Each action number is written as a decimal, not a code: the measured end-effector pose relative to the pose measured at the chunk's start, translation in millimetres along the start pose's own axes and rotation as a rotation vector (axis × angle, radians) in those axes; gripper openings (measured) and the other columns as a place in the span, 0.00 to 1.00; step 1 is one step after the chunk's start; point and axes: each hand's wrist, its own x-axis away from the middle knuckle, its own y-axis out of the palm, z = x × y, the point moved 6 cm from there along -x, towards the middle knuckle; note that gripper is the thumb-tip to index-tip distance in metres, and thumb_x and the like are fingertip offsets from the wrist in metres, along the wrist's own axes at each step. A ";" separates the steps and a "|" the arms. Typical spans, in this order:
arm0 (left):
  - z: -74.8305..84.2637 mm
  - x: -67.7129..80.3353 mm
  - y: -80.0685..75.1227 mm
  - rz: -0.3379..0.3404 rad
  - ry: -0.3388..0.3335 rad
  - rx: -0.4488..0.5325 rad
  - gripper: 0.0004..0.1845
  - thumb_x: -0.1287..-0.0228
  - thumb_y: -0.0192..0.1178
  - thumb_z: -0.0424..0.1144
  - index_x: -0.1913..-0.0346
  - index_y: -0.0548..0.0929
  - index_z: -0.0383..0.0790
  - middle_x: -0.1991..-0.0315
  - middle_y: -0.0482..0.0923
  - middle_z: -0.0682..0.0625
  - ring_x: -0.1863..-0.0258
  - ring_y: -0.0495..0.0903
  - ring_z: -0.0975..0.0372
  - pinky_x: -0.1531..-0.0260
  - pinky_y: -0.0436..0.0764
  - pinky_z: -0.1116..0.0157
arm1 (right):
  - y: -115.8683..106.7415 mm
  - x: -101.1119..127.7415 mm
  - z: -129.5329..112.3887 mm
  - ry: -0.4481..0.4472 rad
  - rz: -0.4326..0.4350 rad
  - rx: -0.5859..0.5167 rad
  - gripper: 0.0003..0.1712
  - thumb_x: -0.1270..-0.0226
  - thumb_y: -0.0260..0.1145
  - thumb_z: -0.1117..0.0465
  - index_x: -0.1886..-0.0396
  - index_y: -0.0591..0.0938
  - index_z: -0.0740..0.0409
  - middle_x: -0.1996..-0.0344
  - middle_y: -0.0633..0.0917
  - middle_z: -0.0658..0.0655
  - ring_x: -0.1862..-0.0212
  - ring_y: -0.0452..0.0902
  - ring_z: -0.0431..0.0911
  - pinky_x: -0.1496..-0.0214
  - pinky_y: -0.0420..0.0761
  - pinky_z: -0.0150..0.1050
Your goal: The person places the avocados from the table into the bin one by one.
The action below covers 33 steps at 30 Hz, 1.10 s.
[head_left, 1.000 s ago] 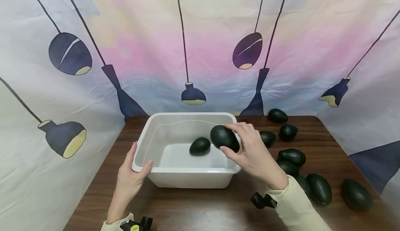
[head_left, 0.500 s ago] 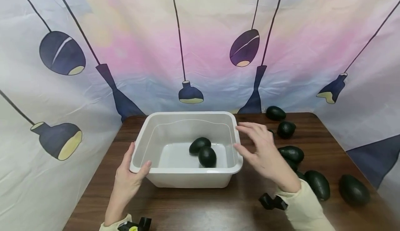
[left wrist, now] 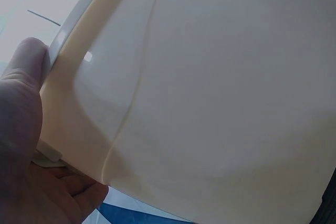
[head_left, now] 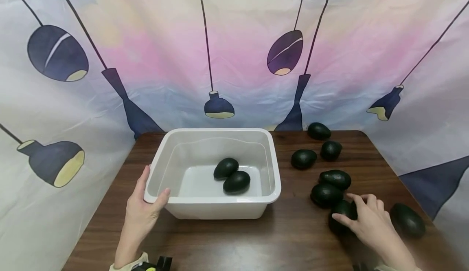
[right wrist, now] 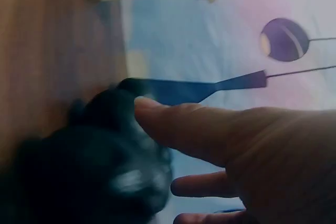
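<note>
Inside the white plastic tub [head_left: 209, 212], two dark green avocados [head_left: 226, 168] lie side by side on the bottom. The left hand [head_left: 141, 210] grips the tub's near left corner, thumb over the rim and fingers along the outside; the left wrist view shows this hand [left wrist: 26, 129] against the tub wall. At the right, the right hand [head_left: 371, 222] reaches in among loose avocados. Its thumb overlaps one avocado [head_left: 340, 209], and its body covers the spot beside that. In the blurred right wrist view, thumb and fingers are spread right at a dark avocado [right wrist: 89, 177].
Several more avocados lie on the brown wooden table [head_left: 293, 238]: a touching pair [head_left: 327, 195], a looser group [head_left: 304, 159] toward the back right, and one avocado [head_left: 407, 220] near the right edge. A cloth [head_left: 249, 59] printed with lamps hangs behind.
The right hand lowered an avocado into the tub beside the first one, let go, and moved right and nearer to the loose avocados. The left hand stayed on the tub corner.
</note>
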 end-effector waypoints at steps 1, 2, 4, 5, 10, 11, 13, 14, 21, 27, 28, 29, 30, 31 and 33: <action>0.3 0.0 -0.4 0.000 -0.001 -0.006 0.46 0.39 0.68 0.42 0.23 0.53 0.48 0.28 0.61 0.42 0.39 0.69 0.47 0.54 0.62 0.85 | 3.6 1.1 3.1 0.001 -0.005 0.003 0.54 0.45 0.61 0.25 0.37 0.72 0.69 0.50 0.68 0.79 0.52 0.61 0.71 0.62 0.68 0.59; 0.6 0.0 -0.5 -0.002 -0.001 -0.010 0.46 0.38 0.67 0.42 0.23 0.53 0.48 0.28 0.61 0.42 0.39 0.69 0.47 0.54 0.62 0.85 | 6.4 1.9 5.2 0.002 -0.005 0.010 0.54 0.45 0.61 0.26 0.38 0.73 0.68 0.51 0.68 0.78 0.53 0.62 0.71 0.63 0.68 0.58; 1.5 -0.2 -0.3 -0.008 -0.005 -0.011 0.45 0.38 0.67 0.42 0.23 0.53 0.48 0.28 0.61 0.42 0.39 0.69 0.47 0.54 0.63 0.84 | 9.7 2.9 7.0 0.001 0.003 0.022 0.52 0.44 0.62 0.27 0.39 0.74 0.68 0.51 0.69 0.78 0.53 0.63 0.71 0.62 0.68 0.59; 2.0 -0.6 -0.3 -0.010 -0.004 -0.007 0.45 0.37 0.67 0.42 0.23 0.52 0.48 0.28 0.61 0.42 0.39 0.69 0.46 0.54 0.65 0.82 | 10.4 2.9 6.9 -0.002 0.007 0.034 0.51 0.44 0.62 0.27 0.39 0.74 0.68 0.51 0.70 0.77 0.53 0.63 0.71 0.63 0.68 0.59; 2.5 -0.5 0.3 -0.012 -0.015 0.005 0.45 0.37 0.66 0.42 0.23 0.52 0.48 0.28 0.61 0.42 0.38 0.68 0.47 0.53 0.65 0.82 | 14.9 1.8 3.2 -0.010 -0.041 0.079 0.56 0.49 0.64 0.25 0.36 0.72 0.67 0.49 0.72 0.75 0.50 0.62 0.72 0.59 0.66 0.64; 2.3 -0.3 0.1 -0.010 -0.015 0.006 0.45 0.37 0.67 0.42 0.23 0.53 0.47 0.28 0.61 0.43 0.38 0.68 0.47 0.53 0.65 0.82 | 16.3 1.6 1.8 -0.016 -0.052 0.086 0.58 0.51 0.65 0.25 0.35 0.71 0.67 0.48 0.72 0.74 0.49 0.61 0.73 0.58 0.65 0.65; 1.9 0.3 -0.4 -0.007 -0.017 0.003 0.45 0.37 0.67 0.42 0.23 0.53 0.47 0.28 0.61 0.43 0.38 0.68 0.47 0.54 0.63 0.84 | 19.5 1.4 -0.7 -0.025 -0.068 0.092 0.60 0.54 0.67 0.25 0.34 0.70 0.66 0.46 0.72 0.74 0.47 0.60 0.73 0.56 0.63 0.67; 2.0 0.5 -0.7 -0.006 -0.015 0.001 0.45 0.37 0.67 0.41 0.23 0.53 0.46 0.28 0.61 0.42 0.38 0.68 0.47 0.53 0.65 0.82 | 20.8 1.5 -1.8 -0.031 -0.067 0.094 0.59 0.55 0.68 0.26 0.34 0.70 0.66 0.45 0.71 0.73 0.47 0.60 0.74 0.55 0.63 0.68; 3.3 -0.2 0.0 -0.020 -0.019 0.013 0.45 0.37 0.66 0.40 0.23 0.52 0.47 0.28 0.59 0.40 0.37 0.67 0.46 0.43 0.71 0.55 | 24.4 1.5 -3.7 -0.038 -0.059 0.097 0.54 0.52 0.73 0.34 0.33 0.70 0.65 0.45 0.72 0.73 0.47 0.60 0.73 0.53 0.61 0.70; 2.2 0.3 0.5 -0.022 -0.033 0.030 0.46 0.37 0.66 0.41 0.22 0.51 0.47 0.28 0.58 0.39 0.37 0.66 0.44 0.43 0.68 0.43 | 19.1 3.5 -3.8 -0.028 -0.029 0.051 0.54 0.50 0.70 0.31 0.34 0.71 0.66 0.47 0.74 0.72 0.48 0.62 0.71 0.55 0.61 0.69; 2.3 0.4 0.4 -0.021 -0.032 0.030 0.45 0.37 0.66 0.41 0.22 0.51 0.47 0.28 0.58 0.38 0.37 0.66 0.44 0.43 0.68 0.42 | 16.9 4.1 -4.4 -0.028 -0.022 0.039 0.54 0.50 0.70 0.31 0.35 0.71 0.66 0.48 0.75 0.72 0.48 0.62 0.70 0.55 0.61 0.68; 2.4 0.4 0.3 -0.019 -0.030 0.031 0.45 0.37 0.66 0.41 0.22 0.51 0.47 0.28 0.59 0.38 0.37 0.66 0.44 0.43 0.68 0.42 | 14.3 4.4 -5.1 -0.029 -0.016 0.024 0.54 0.49 0.69 0.30 0.34 0.71 0.66 0.47 0.75 0.72 0.48 0.61 0.70 0.55 0.60 0.67; 2.7 0.6 0.2 -0.018 -0.029 0.029 0.45 0.37 0.66 0.41 0.22 0.52 0.47 0.28 0.59 0.38 0.37 0.66 0.44 0.43 0.68 0.42 | 11.1 4.8 -6.3 -0.033 -0.008 0.010 0.54 0.48 0.68 0.30 0.34 0.70 0.66 0.47 0.75 0.72 0.48 0.61 0.69 0.55 0.60 0.67; 3.0 0.8 0.0 -0.016 -0.029 0.028 0.45 0.37 0.66 0.41 0.22 0.52 0.48 0.28 0.59 0.38 0.37 0.66 0.44 0.43 0.68 0.42 | 7.6 5.2 -8.0 -0.038 0.001 -0.002 0.54 0.48 0.68 0.30 0.33 0.70 0.66 0.47 0.74 0.72 0.48 0.61 0.69 0.55 0.60 0.66; 2.9 0.9 -0.1 -0.013 -0.029 0.026 0.45 0.37 0.66 0.41 0.22 0.52 0.48 0.28 0.59 0.38 0.37 0.67 0.44 0.44 0.68 0.43 | -0.2 6.7 -13.3 -0.054 0.029 -0.033 0.54 0.46 0.67 0.30 0.33 0.69 0.65 0.45 0.74 0.71 0.47 0.60 0.68 0.54 0.59 0.65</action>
